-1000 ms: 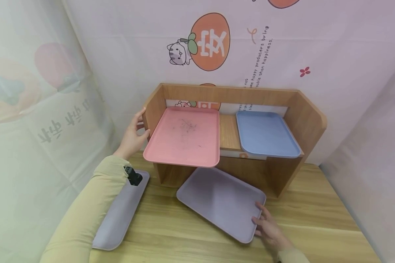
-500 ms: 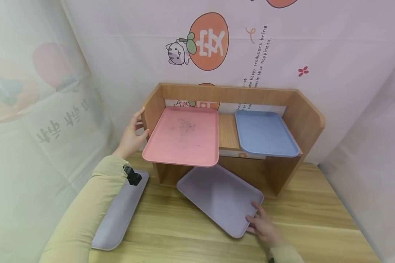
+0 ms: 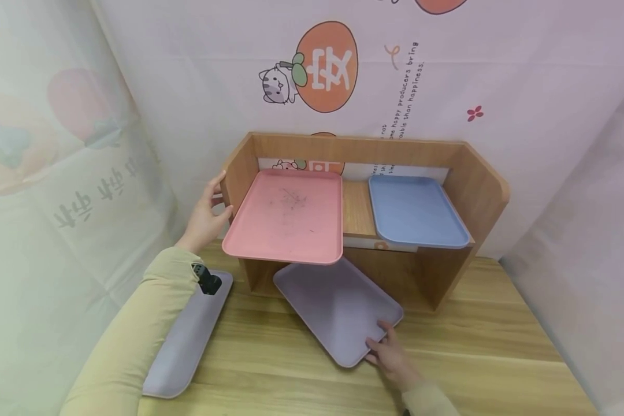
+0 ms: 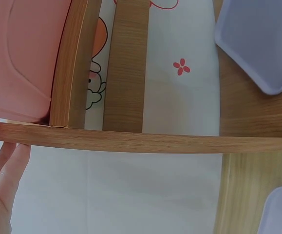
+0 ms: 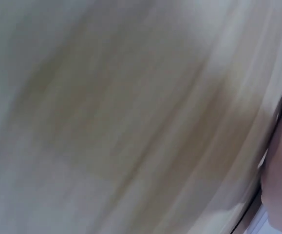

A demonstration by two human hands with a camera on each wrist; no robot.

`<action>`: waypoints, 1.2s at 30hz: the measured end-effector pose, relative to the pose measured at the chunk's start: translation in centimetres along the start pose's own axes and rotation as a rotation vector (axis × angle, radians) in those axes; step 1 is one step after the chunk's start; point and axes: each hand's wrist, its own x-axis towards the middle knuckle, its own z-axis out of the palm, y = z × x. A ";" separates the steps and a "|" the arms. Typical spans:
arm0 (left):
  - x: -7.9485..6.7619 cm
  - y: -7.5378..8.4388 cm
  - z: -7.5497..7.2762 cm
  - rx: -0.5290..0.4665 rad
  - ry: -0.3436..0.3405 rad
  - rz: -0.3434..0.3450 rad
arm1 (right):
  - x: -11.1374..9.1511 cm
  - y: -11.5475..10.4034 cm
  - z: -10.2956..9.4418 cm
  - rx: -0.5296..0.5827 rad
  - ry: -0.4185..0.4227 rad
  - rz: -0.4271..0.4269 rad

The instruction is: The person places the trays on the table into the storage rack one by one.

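Observation:
My left hand (image 3: 203, 219) grips the left side panel of a wooden desktop shelf (image 3: 482, 179). In the left wrist view its fingers (image 4: 10, 173) lie on the outer face of that panel, with the thumb on the other side. My right hand (image 3: 393, 356) pinches the near right edge of a light purple tray (image 3: 338, 315), thumb over the rim and fingers beneath. The tray lies slanted, its far end reaching into the shelf's lower compartment, partly hidden under a pink tray (image 3: 288, 216). The right wrist view is blurred, with part of the hand (image 5: 281, 170) at its right edge.
On the shelf's upper board, the pink tray sits left and sticks out past the front, while a blue tray (image 3: 418, 211) sits right. Another purple tray (image 3: 184, 352) lies on the wooden table (image 3: 260, 352), partly behind my left sleeve. Printed curtains (image 3: 447, 75) enclose the table.
My right hand has moved left, swinging the near end of the purple tray left and slightly away, so it points more squarely into the shelf. The left hand keeps its grip on the panel.

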 end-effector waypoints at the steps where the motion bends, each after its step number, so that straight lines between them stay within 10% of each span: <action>1: 0.0 0.0 0.0 0.001 0.000 0.002 | -0.1 0.0 0.4 -0.012 -0.001 0.000; 11: 0.1 -0.3 0.1 -0.003 0.006 0.006 | -0.8 -0.3 3.5 -0.153 -0.056 0.010; 21: 0.1 -0.2 0.0 0.010 0.009 0.013 | -1.9 -1.3 4.2 -0.151 -0.307 0.057; 32: 0.1 0.2 0.1 0.011 0.008 0.019 | 0.8 -2.9 -0.7 -0.170 0.002 -0.014; 36: 0.1 -0.1 0.2 0.006 0.012 0.020 | 1.5 -3.1 -2.3 -0.077 -0.002 -0.006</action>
